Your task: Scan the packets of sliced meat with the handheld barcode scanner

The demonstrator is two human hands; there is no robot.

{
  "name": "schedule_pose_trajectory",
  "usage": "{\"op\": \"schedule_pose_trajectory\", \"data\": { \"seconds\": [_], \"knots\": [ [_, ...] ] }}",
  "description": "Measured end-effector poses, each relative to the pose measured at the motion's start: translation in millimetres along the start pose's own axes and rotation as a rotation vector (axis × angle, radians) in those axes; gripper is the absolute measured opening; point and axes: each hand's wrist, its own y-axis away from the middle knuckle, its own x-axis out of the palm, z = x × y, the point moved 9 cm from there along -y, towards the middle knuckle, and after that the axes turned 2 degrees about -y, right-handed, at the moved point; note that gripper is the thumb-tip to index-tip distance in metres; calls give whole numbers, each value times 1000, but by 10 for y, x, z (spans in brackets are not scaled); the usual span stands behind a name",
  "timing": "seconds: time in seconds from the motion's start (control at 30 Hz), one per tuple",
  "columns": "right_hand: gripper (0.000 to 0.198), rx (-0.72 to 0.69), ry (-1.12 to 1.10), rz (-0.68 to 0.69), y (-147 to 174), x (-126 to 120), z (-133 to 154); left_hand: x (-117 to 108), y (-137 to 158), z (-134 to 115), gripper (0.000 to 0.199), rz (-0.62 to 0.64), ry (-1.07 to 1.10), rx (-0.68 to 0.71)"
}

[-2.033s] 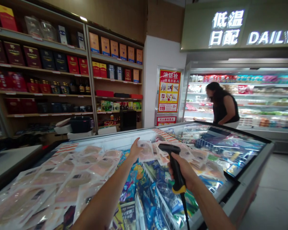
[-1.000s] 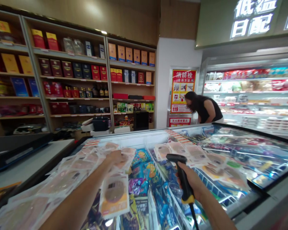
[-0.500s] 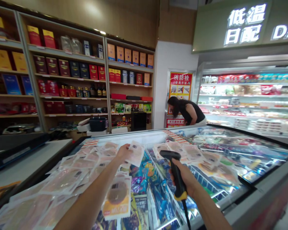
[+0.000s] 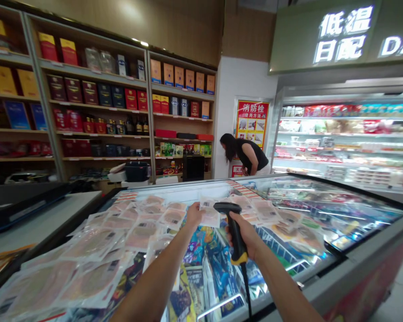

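Observation:
My left hand [image 4: 195, 214] pinches the edge of a clear flat food packet [image 4: 211, 213], held over the glass top of a chest freezer. In my right hand [image 4: 243, 235] is a black and yellow barcode scanner [image 4: 235, 232], its cable hanging down. The scanner's head is right beside the packet and overlaps its right edge in view. Many similar flat packets [image 4: 144, 232] are spread over the glass on the left, with more packets [image 4: 265, 210] behind the scanner on the right.
Bagged frozen goods [image 4: 218, 273] show through the freezer glass. A counter [image 4: 63, 214] stands at the left. Shelves of boxes and bottles [image 4: 104, 96] line the back wall. A person [image 4: 250, 154] bends over behind the freezer. A lit chilled cabinet [image 4: 345, 138] is at the right.
My left hand has moved right with the packet, and my right hand has brought the scanner left, closing the gap between them. The person behind has shifted left.

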Motion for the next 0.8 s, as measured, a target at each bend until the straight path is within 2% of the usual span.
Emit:
{"op": "schedule_pose_trajectory", "data": {
  "seconds": [0.2,0.33,0.57,0.67,0.8],
  "knots": [
    [27,11,10,22,-4,-49,-5,153,65,78,32,16,-2,-26],
    [26,-8,15,-27,59,-207,68,226,70,39,34,36,66,-42],
    [24,-99,28,-233,228,-773,299,421,7,-197,33,108,317,-106],
    [25,-126,43,-329,294,-1056,374,604,-12,-301,32,120,381,-147],
    [25,-148,27,-399,376,-1334,442,958,-27,-470,33,133,378,-173]
  ]
}}
